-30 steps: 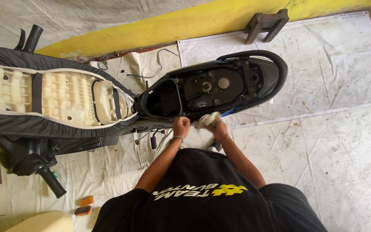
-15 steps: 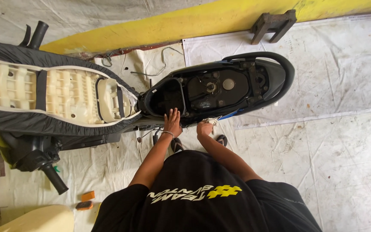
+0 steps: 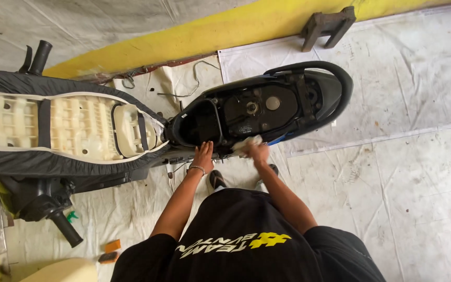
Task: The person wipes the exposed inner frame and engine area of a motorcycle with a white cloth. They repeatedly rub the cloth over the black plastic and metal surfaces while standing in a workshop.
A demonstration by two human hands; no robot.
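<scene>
1. Soft, even daylight filled the scene, with no single source apparent.
2. Shadows were faint, pooling only under the scooter body (image 3: 267, 107).
3. No strong glare showed on the pale floor sheet (image 3: 418, 172).
4. Focus was fairly sharp throughout, with slight wide-angle stretching at the edges.

This is a motorcycle repair workshop, set up on the floor. A scooter (image 3: 257, 112) stands with its seat (image 3: 63, 128) flipped open, cream underside up, and the under-seat bay exposed just beyond the fingers (image 3: 203, 151) of the person's left hand. White sheeting (image 3: 392, 172), stained and creased, covers the ground out to the right of the fingers. Beyond the scooter runs a yellow painted kerb (image 3: 225, 28) with a dark metal stand (image 3: 330, 26) against it. Loose wires (image 3: 184, 89) lie on the sheeting past the fingers, and small orange bits (image 3: 111, 246) lie well behind them.
</scene>
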